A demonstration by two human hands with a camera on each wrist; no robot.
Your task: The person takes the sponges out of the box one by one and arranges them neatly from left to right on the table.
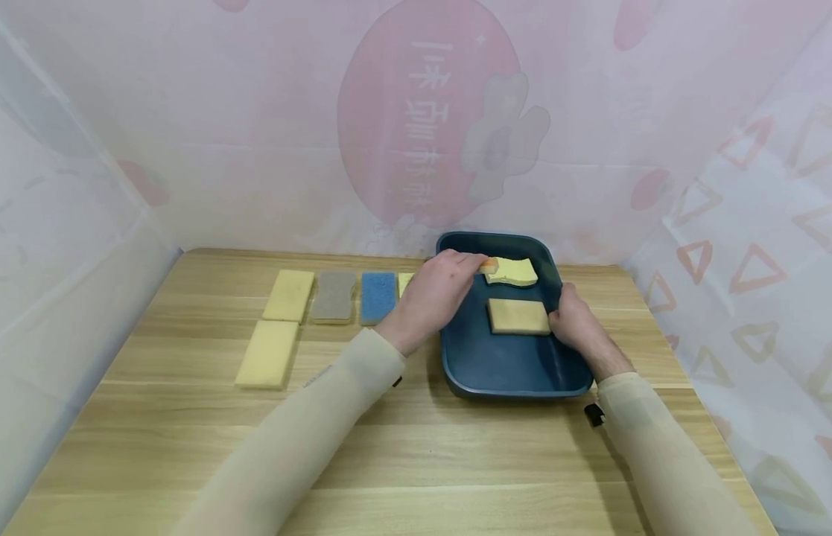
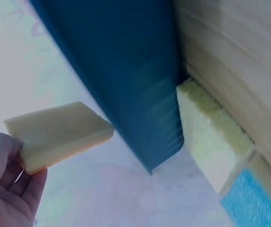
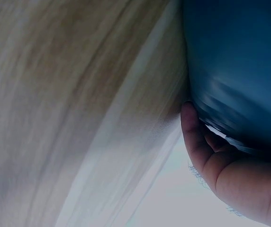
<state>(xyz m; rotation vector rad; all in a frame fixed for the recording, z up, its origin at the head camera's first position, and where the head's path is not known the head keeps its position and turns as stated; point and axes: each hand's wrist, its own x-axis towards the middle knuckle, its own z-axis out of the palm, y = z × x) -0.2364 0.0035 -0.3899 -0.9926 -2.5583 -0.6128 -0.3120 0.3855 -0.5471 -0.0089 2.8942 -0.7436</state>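
Note:
My left hand (image 1: 437, 294) is over the left side of a dark blue basin (image 1: 496, 368). Between thumb and fingers it pinches a sponge (image 2: 57, 135), cream-coloured with an orange layer underneath. Inside the basin lie a wavy pale yellow sponge (image 1: 512, 272) and a rectangular cream sponge (image 1: 519, 317). With my right hand (image 1: 575, 316) I grip the basin's right wall; in the right wrist view some fingers (image 3: 199, 137) touch its outside near the table.
Left of the basin, two yellow sponges (image 1: 289, 295) (image 1: 267, 353), a grey sponge (image 1: 333, 297) and a blue sponge (image 1: 378, 297) lie on the wooden table (image 1: 422, 461). A pale yellow sponge (image 2: 209, 137) beside the basin is mostly behind my left hand in the head view.

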